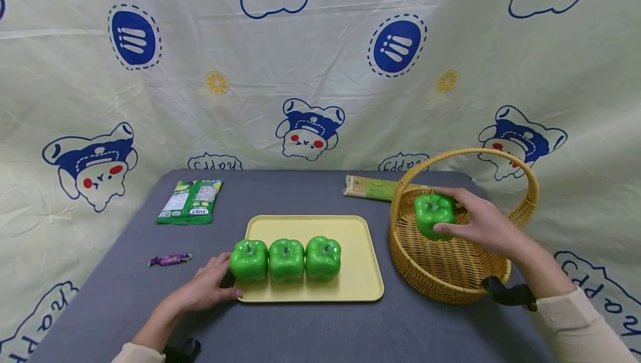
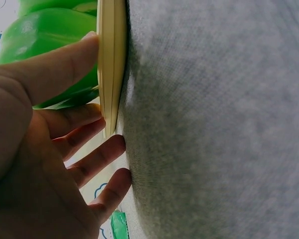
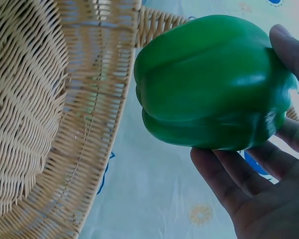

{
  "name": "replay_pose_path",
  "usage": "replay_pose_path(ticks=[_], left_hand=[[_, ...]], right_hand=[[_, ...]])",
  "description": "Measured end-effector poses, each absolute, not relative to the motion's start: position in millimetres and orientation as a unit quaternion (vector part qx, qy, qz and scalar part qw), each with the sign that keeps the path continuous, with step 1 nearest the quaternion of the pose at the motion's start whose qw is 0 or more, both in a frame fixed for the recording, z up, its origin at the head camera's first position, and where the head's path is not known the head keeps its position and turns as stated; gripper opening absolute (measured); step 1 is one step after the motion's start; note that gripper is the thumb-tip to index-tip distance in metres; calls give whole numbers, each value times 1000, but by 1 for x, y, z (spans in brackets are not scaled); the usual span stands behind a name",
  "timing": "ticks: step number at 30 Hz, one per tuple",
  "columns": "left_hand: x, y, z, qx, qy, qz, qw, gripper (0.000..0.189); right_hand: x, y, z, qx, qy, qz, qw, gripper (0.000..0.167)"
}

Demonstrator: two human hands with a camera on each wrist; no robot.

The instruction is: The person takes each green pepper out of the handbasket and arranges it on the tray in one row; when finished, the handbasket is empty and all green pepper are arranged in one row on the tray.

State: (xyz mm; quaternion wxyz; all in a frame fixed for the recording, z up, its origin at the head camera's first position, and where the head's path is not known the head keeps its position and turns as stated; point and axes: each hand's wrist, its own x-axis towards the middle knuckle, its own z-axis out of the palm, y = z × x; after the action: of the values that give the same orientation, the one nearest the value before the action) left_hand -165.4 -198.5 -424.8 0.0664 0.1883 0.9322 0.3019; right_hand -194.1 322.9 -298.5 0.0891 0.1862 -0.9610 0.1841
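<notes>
My right hand [image 1: 481, 221] grips a shiny green bell pepper [image 1: 433, 215] between thumb and fingers, held over the opening of the wicker basket [image 1: 450, 290]. In the right wrist view the pepper [image 3: 209, 82] is beside the basket's woven rim [image 3: 102, 99], with the fingers beneath it. A pale yellow tray [image 1: 358, 257] holds a row of three similar peppers [image 1: 286, 260]. My left hand [image 1: 207, 285] rests at the tray's near left corner, beside the leftmost pepper. Its thumb and extended, spread fingers touch the tray's edge [image 2: 112, 64] in the left wrist view.
A green snack packet [image 1: 190, 202] lies at the back left, and a purple wrapped candy [image 1: 170, 260] is left of the tray. Behind the basket lies a long green-and-tan package [image 1: 370, 187], partly hidden. The basket's tall handle [image 1: 471, 151] arches above its opening.
</notes>
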Motion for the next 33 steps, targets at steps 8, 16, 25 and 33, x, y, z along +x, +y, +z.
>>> replay_pose_path(ticks=[8, 16, 25, 33], left_hand=[[-166, -199, -423, 195, 935, 293, 53, 70], [-166, -199, -422, 194, 934, 296, 56, 71], [-166, -199, -423, 192, 933, 297, 60, 70], [-165, -199, -424, 191, 933, 298, 64, 71]], right_hand=[[-184, 310, -305, 230, -943, 195, 142, 69], [-179, 296, -311, 254, -934, 213, 133, 68], [-176, 282, -322, 273, -926, 225, 135, 69], [-174, 272, -334, 288, -918, 243, 119, 67]])
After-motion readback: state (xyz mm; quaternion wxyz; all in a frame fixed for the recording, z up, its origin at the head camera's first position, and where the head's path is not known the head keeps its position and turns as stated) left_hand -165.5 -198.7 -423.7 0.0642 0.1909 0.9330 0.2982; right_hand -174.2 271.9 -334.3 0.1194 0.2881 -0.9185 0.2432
